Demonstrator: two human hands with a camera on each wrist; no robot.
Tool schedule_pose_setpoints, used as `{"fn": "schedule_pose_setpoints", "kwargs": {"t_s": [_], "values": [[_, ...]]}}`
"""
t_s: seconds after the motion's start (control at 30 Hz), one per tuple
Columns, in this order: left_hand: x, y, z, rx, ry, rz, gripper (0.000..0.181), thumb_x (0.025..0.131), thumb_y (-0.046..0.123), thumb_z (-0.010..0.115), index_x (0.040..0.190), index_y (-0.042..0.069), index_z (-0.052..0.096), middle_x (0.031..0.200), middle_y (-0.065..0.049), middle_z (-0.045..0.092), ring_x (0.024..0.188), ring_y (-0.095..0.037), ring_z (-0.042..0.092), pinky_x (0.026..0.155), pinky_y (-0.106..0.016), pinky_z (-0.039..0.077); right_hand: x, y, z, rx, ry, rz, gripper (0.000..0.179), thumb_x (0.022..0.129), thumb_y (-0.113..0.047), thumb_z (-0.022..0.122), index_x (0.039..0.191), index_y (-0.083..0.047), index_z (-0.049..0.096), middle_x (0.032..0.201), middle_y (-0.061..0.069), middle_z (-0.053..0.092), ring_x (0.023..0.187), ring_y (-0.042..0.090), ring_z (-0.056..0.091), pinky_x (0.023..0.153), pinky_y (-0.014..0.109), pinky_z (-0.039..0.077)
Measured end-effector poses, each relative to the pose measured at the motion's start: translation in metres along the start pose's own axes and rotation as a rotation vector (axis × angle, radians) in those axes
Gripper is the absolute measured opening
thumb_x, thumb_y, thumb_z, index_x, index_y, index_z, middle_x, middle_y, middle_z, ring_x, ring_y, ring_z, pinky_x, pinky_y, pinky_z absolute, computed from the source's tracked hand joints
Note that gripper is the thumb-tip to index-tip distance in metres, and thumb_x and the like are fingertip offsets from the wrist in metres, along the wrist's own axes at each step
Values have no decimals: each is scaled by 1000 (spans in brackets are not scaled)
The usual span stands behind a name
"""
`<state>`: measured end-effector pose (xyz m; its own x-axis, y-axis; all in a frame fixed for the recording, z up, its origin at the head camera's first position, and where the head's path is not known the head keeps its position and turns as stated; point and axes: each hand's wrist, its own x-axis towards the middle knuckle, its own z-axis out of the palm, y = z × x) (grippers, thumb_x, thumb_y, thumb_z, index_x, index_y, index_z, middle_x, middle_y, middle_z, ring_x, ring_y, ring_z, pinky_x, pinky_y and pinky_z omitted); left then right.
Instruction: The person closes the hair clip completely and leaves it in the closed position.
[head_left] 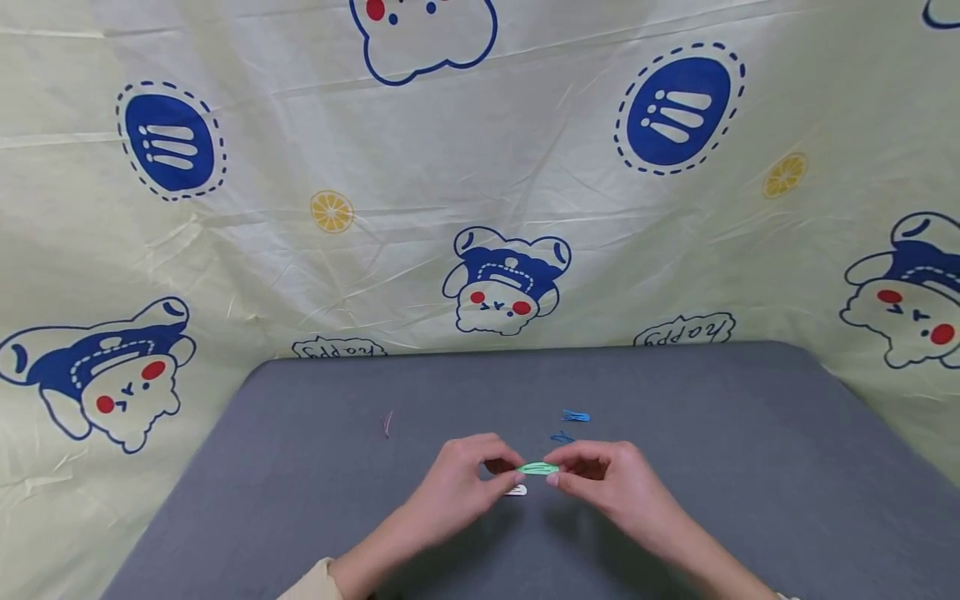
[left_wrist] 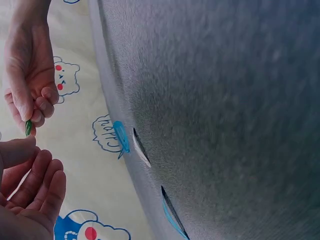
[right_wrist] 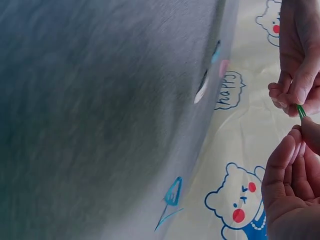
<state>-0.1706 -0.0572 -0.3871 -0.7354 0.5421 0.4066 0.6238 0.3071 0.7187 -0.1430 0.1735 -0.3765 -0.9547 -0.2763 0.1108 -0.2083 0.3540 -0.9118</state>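
Observation:
A green snap hair clip [head_left: 538, 468] is pinched at both ends, raised above the grey table. Its left end is between the thumb and index finger of my left hand [head_left: 468, 477]. My right hand [head_left: 617, 477] pinches the other end the same way. Both wrist views show the green hair clip [left_wrist: 28, 127] edge-on between the fingertips, its ends covered by them. Just below the left fingertips lies a white hair clip [head_left: 518, 490], partly hidden by that hand in the head view.
Beyond my right hand lie a blue hair clip [head_left: 576, 416] and a second blue one [head_left: 561, 437], which looks open. A thin pink clip [head_left: 387, 423] lies farther left on the grey tabletop [head_left: 315, 500]. Behind the table hangs a printed cloth [head_left: 262, 167].

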Motion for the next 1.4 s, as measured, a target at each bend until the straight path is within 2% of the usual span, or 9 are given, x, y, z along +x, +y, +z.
{"fn": "schedule_pose_setpoints", "kwargs": {"t_s": [0.17, 0.33, 0.57, 0.83, 1.1, 1.4], "values": [[8, -9, 2, -8, -46, -58, 6, 88, 10, 75, 89, 16, 74, 83, 14, 62, 77, -1, 59, 72, -27, 53, 4, 8, -4, -38, -23, 5, 19, 86, -22, 78, 100, -11, 75, 94, 5, 71, 81, 20, 68, 71, 28, 55], [15, -17, 7, 3, -113, -116, 5, 87, 10, 75, 88, 15, 74, 81, 14, 61, 75, -2, 58, 69, -22, 50, 8, 17, -6, -103, -41, 14, 16, 86, -23, 77, 98, -13, 74, 87, 0, 70, 79, 17, 66, 69, 28, 54], [28, -25, 15, 23, -176, -113, 5, 86, 8, 75, 85, 12, 73, 78, 13, 59, 69, 0, 55, 63, -19, 49, 11, 30, -10, -182, -50, -1, 12, 86, -22, 77, 96, -15, 74, 81, -4, 68, 75, 13, 63, 65, 27, 52], [34, -31, 23, -6, -257, -189, 6, 85, 7, 76, 83, 11, 73, 74, 12, 59, 60, -2, 55, 56, -20, 47, 18, 36, -16, -214, -146, 22, 12, 87, -22, 76, 95, -13, 75, 80, -4, 67, 72, 15, 62, 62, 28, 50], [38, -35, 30, 28, -277, -186, 5, 85, 8, 77, 82, 10, 73, 72, 12, 58, 59, -1, 53, 56, -19, 46, 24, 44, -24, -219, -222, 8, 10, 87, -19, 76, 95, -13, 75, 81, -3, 69, 72, 12, 62, 63, 26, 50], [45, -39, 36, 139, -304, -165, 5, 82, 12, 80, 80, 13, 74, 74, 15, 56, 66, 3, 52, 61, -16, 44, 31, 52, -28, -232, -252, -3, 10, 85, -17, 78, 94, -12, 75, 80, -4, 69, 71, 10, 61, 62, 25, 48]]}}
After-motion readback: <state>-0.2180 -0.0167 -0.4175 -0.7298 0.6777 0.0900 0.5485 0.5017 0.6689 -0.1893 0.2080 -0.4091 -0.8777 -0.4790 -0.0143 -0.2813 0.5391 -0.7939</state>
